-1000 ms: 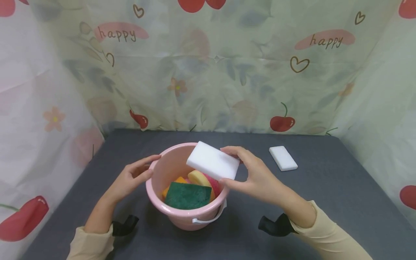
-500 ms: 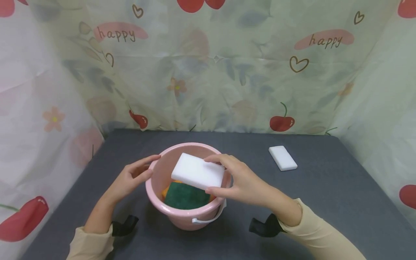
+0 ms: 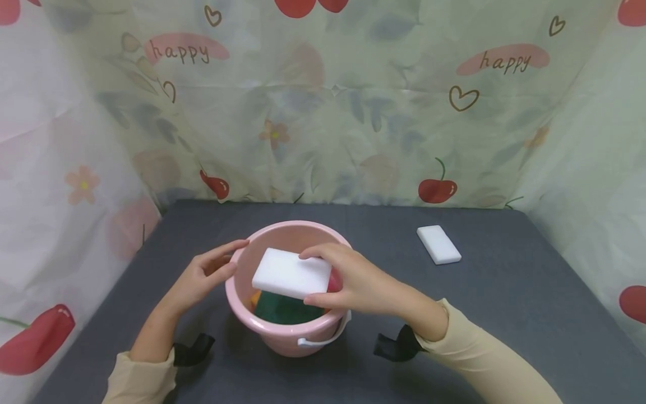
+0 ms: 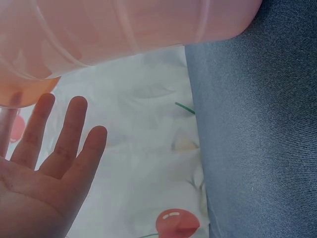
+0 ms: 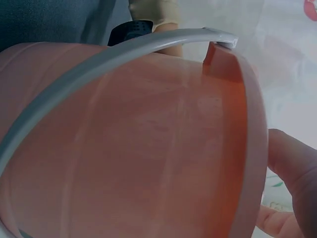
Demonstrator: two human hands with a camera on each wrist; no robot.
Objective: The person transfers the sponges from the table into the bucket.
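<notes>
A pink bucket (image 3: 290, 342) with a grey-white handle (image 3: 325, 339) stands on the dark table. My right hand (image 3: 360, 280) holds a white block-shaped sponge (image 3: 290, 272) between thumb and fingers, inside the bucket's mouth. Under it a green scouring sponge (image 3: 285, 308) shows, with bits of an orange thing (image 3: 255, 300) and a red thing (image 3: 335, 280), both mostly hidden. My left hand (image 3: 199, 280) touches the rim at the left; in the left wrist view, several of its fingers (image 4: 69, 129) stretch out beside the bucket. The right wrist view shows mainly the bucket's outer wall (image 5: 143, 148).
Another white sponge (image 3: 439, 244) lies on the table (image 3: 484, 292) at the back right. A patterned cloth (image 3: 333, 140) hangs behind the table and along both sides. Black straps with camera mounts (image 3: 398, 343) sit at both wrists.
My right hand has moved left and down with the white sponge, from over the right rim into the bucket's mouth, covering more of the contents. The left hand stays at the rim.
</notes>
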